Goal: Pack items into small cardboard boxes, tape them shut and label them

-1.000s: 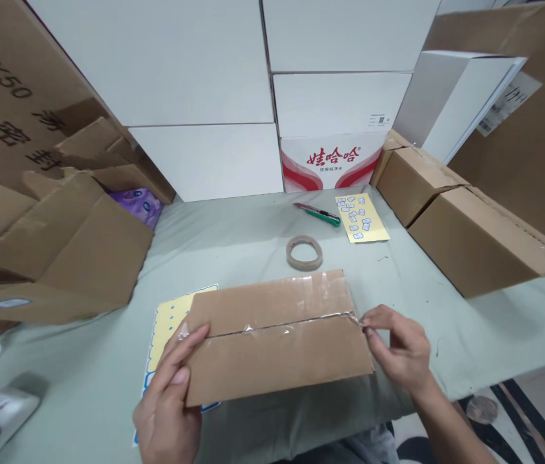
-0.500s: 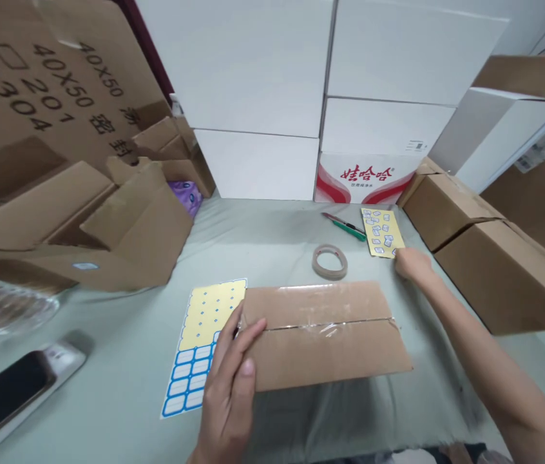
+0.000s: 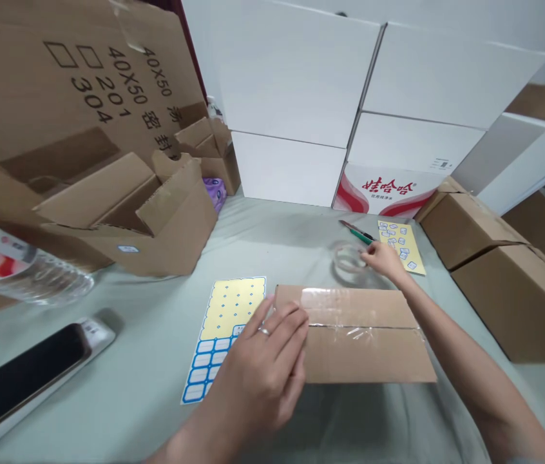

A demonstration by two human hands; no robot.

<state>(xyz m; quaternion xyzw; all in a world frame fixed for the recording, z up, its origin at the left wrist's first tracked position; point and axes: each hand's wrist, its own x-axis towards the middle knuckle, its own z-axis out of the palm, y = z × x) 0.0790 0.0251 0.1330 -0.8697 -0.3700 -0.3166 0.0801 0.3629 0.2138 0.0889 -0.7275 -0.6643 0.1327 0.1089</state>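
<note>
A taped cardboard box point(image 3: 364, 354) lies in front of me, its centre seam covered by clear tape. My left hand point(image 3: 272, 354) grips the box's left end, bent fingers on its top and a ring showing. Beyond the box, my right hand point(image 3: 382, 258) pinches the right rim of a roll of tape point(image 3: 337, 265); the roll is blurred by motion. Just behind that hand are a green-handled utility knife point(image 3: 360, 234) and a yellow sheet with small stickers point(image 3: 410, 248). A sheet of blue-bordered labels point(image 3: 205, 361) lies partly under my left hand.
An open cardboard box point(image 3: 171, 238) stands at the left, near a water bottle point(image 3: 50, 274) and a phone point(image 3: 26, 374) on a white stand. White cartons point(image 3: 296, 84) are stacked along the back. Closed brown boxes point(image 3: 518, 303) line the right side.
My right hand has moved left from the yellow sticker sheet to the tape roll and taken hold of it. My left hand has shifted further over the box's end. The view has turned left.
</note>
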